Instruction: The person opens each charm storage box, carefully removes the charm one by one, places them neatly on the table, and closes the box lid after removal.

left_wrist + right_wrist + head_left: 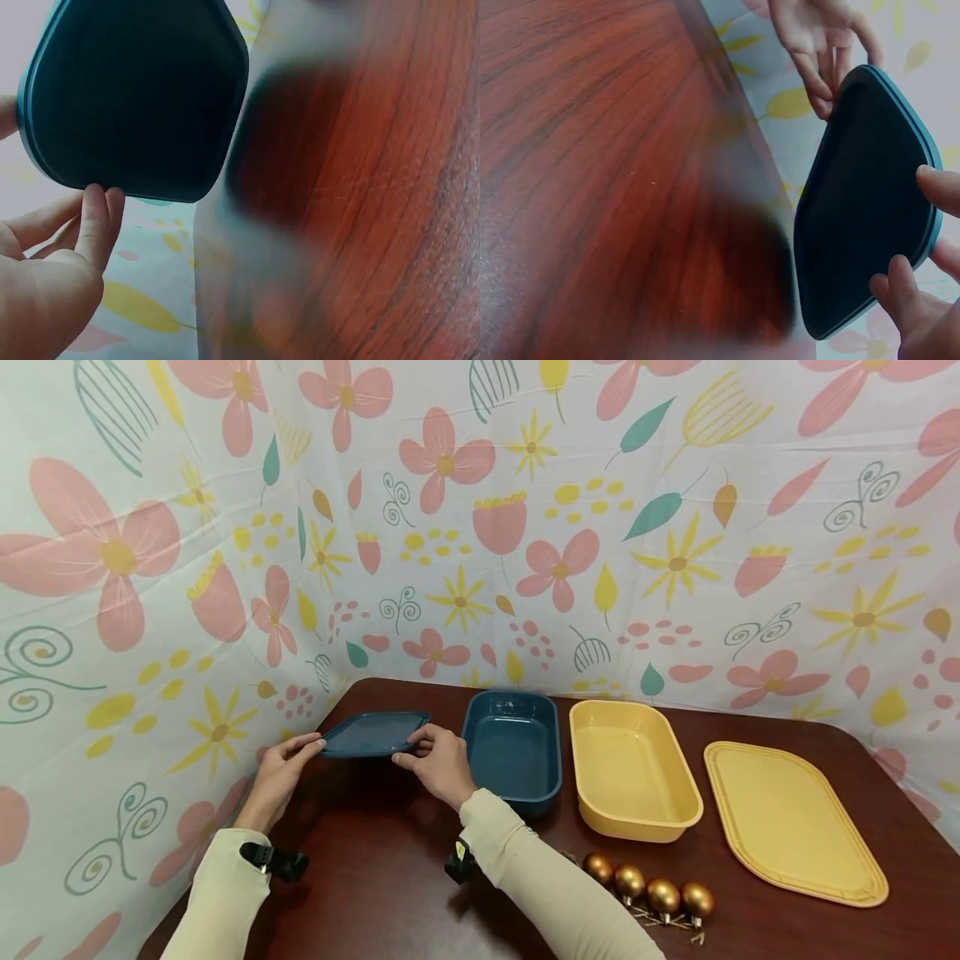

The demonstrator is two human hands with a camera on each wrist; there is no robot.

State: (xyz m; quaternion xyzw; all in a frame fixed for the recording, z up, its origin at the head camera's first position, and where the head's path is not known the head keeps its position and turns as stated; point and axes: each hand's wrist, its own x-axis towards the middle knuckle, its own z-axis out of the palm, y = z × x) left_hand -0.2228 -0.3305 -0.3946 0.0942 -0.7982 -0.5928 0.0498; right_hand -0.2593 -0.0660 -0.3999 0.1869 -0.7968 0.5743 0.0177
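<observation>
A flat dark blue lid [375, 734] is held up above the left part of the table, its shadow falling below it. My left hand [278, 774] pinches its left edge between thumb and fingers. At the opposite edge my right hand [441, 762] grips the rim, with fingertips on the underside. From below, the lid's dark face [142, 97] fills much of the left wrist view, and both hands hold the lid [866, 195] in the right wrist view. Just right of my right hand stands a deep blue rectangular container [513, 747], partly covered by that hand.
A yellow container [633, 768] stands beside the blue one, and a flat yellow lid [795, 820] lies farther right. Several gold ball ornaments [663, 896] sit near the front, by my right sleeve. Floral cloth [450, 527] hangs behind and left of the brown table [360, 877].
</observation>
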